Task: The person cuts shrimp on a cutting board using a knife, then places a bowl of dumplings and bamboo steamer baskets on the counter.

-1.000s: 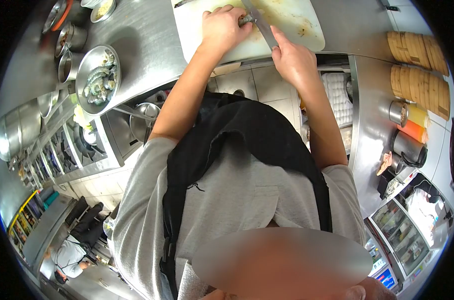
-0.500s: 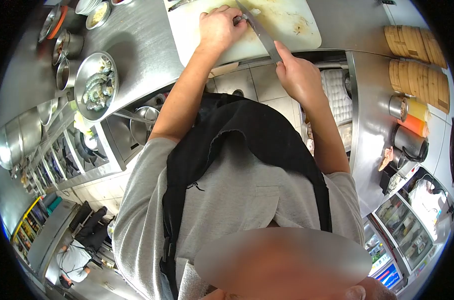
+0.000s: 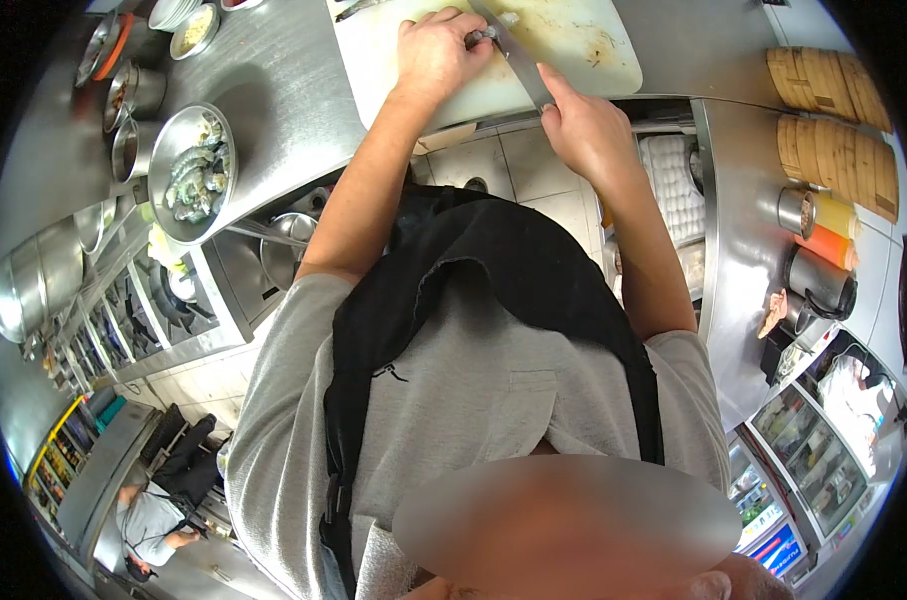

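Note:
My left hand (image 3: 437, 58) is closed on a small grey shrimp (image 3: 481, 37), pressing it against the white cutting board (image 3: 594, 55). In my right hand (image 3: 586, 132) is a knife (image 3: 526, 66), gripped by the handle, with the index finger stretched along the blade. The blade crosses the board diagonally and lies close beside the shrimp; whether it touches cannot be made out. Pale scraps and brown smears mark the board. At its far left edge lies another grey piece (image 3: 358, 9), partly out of view. A steel bowl (image 3: 158, 195) holding several raw shrimp stands left of my left arm.
Small steel pots (image 3: 134, 150) and a dish of chopped pale food (image 3: 194, 33) stand at the far left. Bamboo steamers (image 3: 839, 165) and sauce bottles (image 3: 826, 255) line the right counter. Another person (image 3: 159, 520) is at the lower left.
My right hand has moved slightly forward and left, sliding the knife further along beside the shrimp. My left hand stays nearly in place. The other person has shifted a little.

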`<state>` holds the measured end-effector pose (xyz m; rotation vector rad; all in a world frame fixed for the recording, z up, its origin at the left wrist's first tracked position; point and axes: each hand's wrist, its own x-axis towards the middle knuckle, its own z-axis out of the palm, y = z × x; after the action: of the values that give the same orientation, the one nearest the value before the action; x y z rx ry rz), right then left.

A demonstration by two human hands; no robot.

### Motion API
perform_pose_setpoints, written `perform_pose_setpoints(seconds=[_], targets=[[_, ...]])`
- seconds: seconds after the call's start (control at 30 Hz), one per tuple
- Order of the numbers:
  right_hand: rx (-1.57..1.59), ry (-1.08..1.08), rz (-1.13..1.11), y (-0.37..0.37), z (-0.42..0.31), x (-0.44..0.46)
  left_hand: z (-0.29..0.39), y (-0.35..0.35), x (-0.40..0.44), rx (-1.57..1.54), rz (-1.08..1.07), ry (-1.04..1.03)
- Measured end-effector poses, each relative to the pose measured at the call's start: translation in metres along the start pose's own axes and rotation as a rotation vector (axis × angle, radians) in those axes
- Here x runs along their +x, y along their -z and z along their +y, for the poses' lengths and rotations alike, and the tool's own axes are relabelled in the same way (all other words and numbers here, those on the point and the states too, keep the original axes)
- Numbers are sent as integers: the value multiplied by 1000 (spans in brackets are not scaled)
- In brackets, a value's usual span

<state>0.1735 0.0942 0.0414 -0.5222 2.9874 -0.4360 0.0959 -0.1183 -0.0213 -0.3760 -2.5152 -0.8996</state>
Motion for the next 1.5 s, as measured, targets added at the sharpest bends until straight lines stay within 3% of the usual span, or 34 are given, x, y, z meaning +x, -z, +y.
perform_pose_setpoints(seconds=[0.13,0.27,0.5,0.87,1.1,1.2,1.5], targets=[[30,-83,-26,5,0,1,-9,-6,-3,110,-60,78],[-5,-121,11,2,9,8,-1,0,-1,-11,-17,64],[65,-84,83,1,9,15,12,7,9,-2,-25,86],[35,-123,-31,6,7,-24,6,-7,11,43,1,86],[6,-61,8,-4,8,6,6,-7,13,10,-11,66],[0,-74,21,-12,10,15,6,-6,14,31,-89,116],[3,-149,-43,-9,7,20,11,2,14,-23,-40,50]])
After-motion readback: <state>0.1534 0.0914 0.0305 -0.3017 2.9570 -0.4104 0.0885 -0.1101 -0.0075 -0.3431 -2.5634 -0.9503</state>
